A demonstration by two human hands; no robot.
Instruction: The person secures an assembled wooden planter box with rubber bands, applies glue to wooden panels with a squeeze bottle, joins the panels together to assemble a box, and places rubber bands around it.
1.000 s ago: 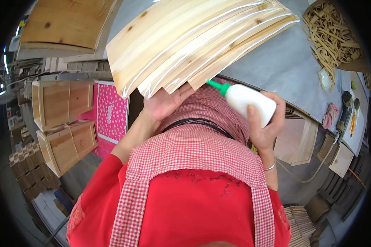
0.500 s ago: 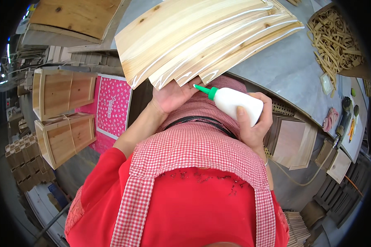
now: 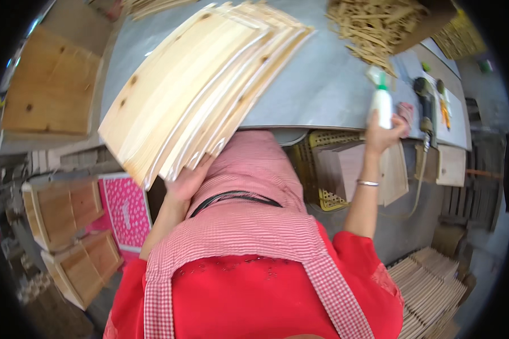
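A fanned stack of thin pale wooden boards (image 3: 175, 90) lies slanted over the near edge of the grey table. Wet white glue runs in lines along their exposed edges. My left hand (image 3: 188, 182) is under the near corner of the stack and holds it, its fingers partly hidden by the wood. Out to the right, my right hand (image 3: 385, 135) is wrapped around a white squeeze glue bottle (image 3: 382, 106) with a green nozzle pointing up and away. The bottle is over the right part of the table, close to a pink cloth (image 3: 404, 113).
Loose wooden strips (image 3: 373, 28) are heaped at the table's far right. A power tool (image 3: 425, 107) with a hose lies right of the cloth. Wooden boxes (image 3: 62, 212) stand at left beside a pink patterned panel (image 3: 125, 209). Under the table edge are boards (image 3: 345, 169) and a yellow crate (image 3: 331, 199).
My right hand has carried the glue bottle away from the boards to the right, its nozzle now upward. The board stack has turned steeper and come lower left with my left hand. The view has shifted.
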